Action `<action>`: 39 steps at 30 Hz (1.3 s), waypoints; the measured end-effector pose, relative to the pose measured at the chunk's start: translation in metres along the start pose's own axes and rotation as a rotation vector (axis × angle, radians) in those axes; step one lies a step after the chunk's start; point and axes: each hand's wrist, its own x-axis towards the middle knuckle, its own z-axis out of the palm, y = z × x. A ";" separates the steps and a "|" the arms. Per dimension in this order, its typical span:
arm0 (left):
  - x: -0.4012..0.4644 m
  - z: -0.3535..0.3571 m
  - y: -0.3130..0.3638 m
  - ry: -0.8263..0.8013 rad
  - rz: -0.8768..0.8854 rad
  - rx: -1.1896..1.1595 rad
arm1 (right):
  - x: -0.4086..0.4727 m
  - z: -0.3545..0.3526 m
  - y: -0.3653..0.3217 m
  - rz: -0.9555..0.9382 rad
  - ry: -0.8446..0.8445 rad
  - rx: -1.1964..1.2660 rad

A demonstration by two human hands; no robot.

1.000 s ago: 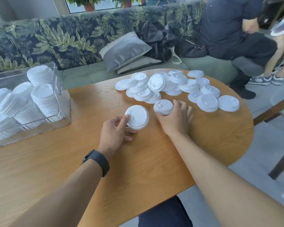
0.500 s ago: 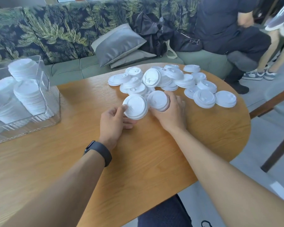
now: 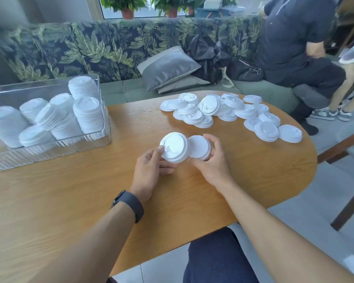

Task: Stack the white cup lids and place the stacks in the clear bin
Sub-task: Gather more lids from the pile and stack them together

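No brand or writing can be read on anything in view. The left hand pinches a lid by its near rim, thumb on top and fingers curled beneath, tilting its top face toward the camera. The right hand grips a second lid, fingers curled over its far edge and thumb at its near edge; the two lids touch, the left one overlapping the right one's edge. Half a second ago both lids were held low by the loose pile; now both hands have drawn back toward the body and lifted them above the table, and a second ago the right-hand lid still lay flat on the wood. A dark wristband circles the left wrist. Beyond the hands and a little to their right lies the pile of loose lids, spread over the far part of the table, some overlapping. Well to the left of the left hand stands the clear bin, holding several stacks of lids, some upright, some leaning. Behind the table runs a leaf-print sofa with a grey cushion, and a seated person in dark clothes is far right of the right hand.
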 end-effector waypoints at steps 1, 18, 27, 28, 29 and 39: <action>-0.005 -0.007 0.000 0.010 0.002 -0.008 | -0.006 0.006 -0.003 0.002 -0.015 0.007; -0.059 -0.070 -0.002 0.159 -0.002 -0.120 | -0.075 0.068 -0.044 0.013 -0.263 0.067; -0.057 -0.069 -0.007 0.178 0.020 -0.065 | -0.069 0.058 -0.057 0.268 -0.171 0.500; -0.057 -0.068 -0.008 0.178 0.026 -0.053 | -0.069 0.058 -0.056 0.278 -0.165 0.500; -0.057 -0.068 -0.008 0.181 0.031 -0.042 | -0.068 0.058 -0.055 0.288 -0.164 0.505; -0.058 -0.064 -0.012 0.156 0.079 0.066 | -0.061 0.046 -0.055 0.429 -0.337 0.718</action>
